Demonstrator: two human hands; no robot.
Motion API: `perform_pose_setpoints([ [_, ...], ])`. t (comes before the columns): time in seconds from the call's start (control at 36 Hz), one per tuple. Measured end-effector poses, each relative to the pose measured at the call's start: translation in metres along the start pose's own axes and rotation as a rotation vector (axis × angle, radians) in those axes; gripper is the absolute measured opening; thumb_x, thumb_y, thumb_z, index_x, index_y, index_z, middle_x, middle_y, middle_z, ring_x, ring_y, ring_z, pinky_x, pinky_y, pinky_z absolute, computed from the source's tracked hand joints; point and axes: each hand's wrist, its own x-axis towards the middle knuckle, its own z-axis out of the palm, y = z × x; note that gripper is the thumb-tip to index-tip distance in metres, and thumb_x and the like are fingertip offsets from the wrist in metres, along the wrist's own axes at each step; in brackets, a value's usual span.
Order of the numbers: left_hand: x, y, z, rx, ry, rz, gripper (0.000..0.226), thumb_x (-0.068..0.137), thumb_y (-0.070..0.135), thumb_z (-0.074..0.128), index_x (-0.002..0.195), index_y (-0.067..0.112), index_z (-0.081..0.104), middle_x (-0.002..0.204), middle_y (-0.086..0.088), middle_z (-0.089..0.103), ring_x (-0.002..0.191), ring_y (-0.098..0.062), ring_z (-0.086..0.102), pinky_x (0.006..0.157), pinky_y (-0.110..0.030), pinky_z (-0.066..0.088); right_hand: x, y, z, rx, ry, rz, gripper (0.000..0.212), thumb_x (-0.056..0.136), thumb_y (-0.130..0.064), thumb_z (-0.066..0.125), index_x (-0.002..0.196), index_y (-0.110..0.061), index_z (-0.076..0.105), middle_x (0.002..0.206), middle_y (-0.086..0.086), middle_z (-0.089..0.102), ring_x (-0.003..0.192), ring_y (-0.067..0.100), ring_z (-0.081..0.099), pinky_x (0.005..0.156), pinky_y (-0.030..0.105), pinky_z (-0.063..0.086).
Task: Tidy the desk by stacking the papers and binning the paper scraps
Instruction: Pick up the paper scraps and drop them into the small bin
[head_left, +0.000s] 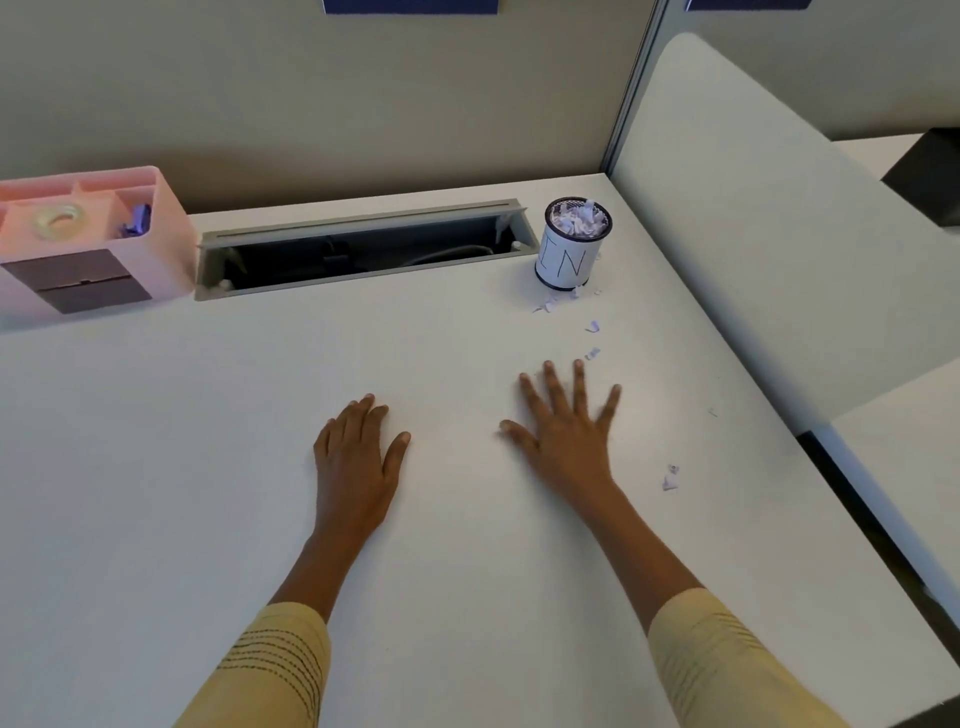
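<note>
Fingers on my right hand (566, 431) are spread wide and flat over the desk (208, 467), holding nothing, a bit blurry so I can't tell if they're pressing down or just skimming. Left hand (358, 452) is palm down too, fingers loosely together and slightly curled at the tips, also nothing in it

The paper scraps (670, 478) are what's left as far as I can see. One little clump sits off to the right of my right hand, near the desk edge. A few more bits trail away from my fingertips toward the bin (571, 249), with a small scatter right at its base. The bin is a cup at the back of the desk, already heaped with shreds. No loose sheets to stack in view

These bits look tiny, crumpled and feather light, so I reckon any quick swipe will just flick them around. Pinching each one between thumb and forefinger works but is slow. Better bet is probably sweeping them into a pile with the flat of the hand, then pinching the pile. Bin's so full I'd drop them in gently or they'll spill back out
</note>
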Motion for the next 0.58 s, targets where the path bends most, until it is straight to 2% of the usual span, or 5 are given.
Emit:
perform_pose_setpoints([
  [0.08, 0.002, 0.005, 0.002, 0.012, 0.013, -0.007, 0.062, 0.091, 0.054, 0.034, 0.126, 0.009, 0.057, 0.139, -0.012, 0.048, 0.13, -0.031, 0.041, 0.11, -0.048, 0.028, -0.019, 0.046, -0.015, 0.09, 0.075, 0.142, 0.078, 0.083, -0.077, 0.022, 0.148, -0.034, 0.024, 0.156, 0.001, 0.024, 0.147, 0.026, 0.009, 0.112, 0.061, 0.005],
  [0.19, -0.001, 0.01, 0.002, 0.023, -0.001, 0.03, 0.075, 0.088, 0.066, 0.029, 0.133, 0.01, 0.05, 0.145, -0.016, 0.04, 0.137, -0.031, 0.029, 0.116, -0.045, 0.02, -0.054, 0.088, -0.025, 0.32, 0.105, 0.347, 0.11, 0.067, -0.092, 0.025, 0.151, -0.022, 0.012, 0.158, 0.009, 0.016, 0.147, 0.026, 0.008, 0.118, 0.049, 0.009],
  [0.33, 0.002, 0.012, 0.005, 0.06, -0.105, 0.173, 0.091, 0.084, 0.077, 0.025, 0.146, 0.012, 0.034, 0.158, -0.01, 0.022, 0.147, -0.021, 0.013, 0.121, -0.04, 0.003, -0.072, 0.063, -0.01, 0.253, -0.013, 0.186, 0.13, 0.058, -0.098, 0.027, 0.152, -0.013, -0.005, 0.16, 0.005, -0.004, 0.147, 0.02, -0.008, 0.12, 0.04, -0.003],
  [0.47, 0.013, 0.028, 0.018, 0.03, -0.185, 0.259, 0.094, 0.082, 0.078, 0.024, 0.152, 0.015, 0.021, 0.161, -0.003, 0.01, 0.148, -0.018, 0.0, 0.12, -0.035, -0.002, -0.033, 0.015, 0.003, 0.275, 0.043, 0.13, 0.126, 0.062, -0.094, 0.031, 0.152, -0.012, 0.002, 0.16, 0.007, 0.002, 0.148, 0.023, 0.0, 0.12, 0.039, 0.001],
  [0.58, 0.021, 0.043, 0.025, 0.024, -0.179, 0.224, 0.087, 0.085, 0.073, 0.023, 0.147, 0.013, 0.034, 0.157, -0.012, 0.024, 0.147, -0.029, 0.01, 0.118, -0.039, 0.005, 0.008, 0.0, 0.011, 0.25, 0.077, 0.143, 0.106, 0.077, -0.084, 0.028, 0.152, -0.014, 0.001, 0.159, 0.013, 0.002, 0.147, 0.027, 0.001, 0.12, 0.044, 0.008],
])
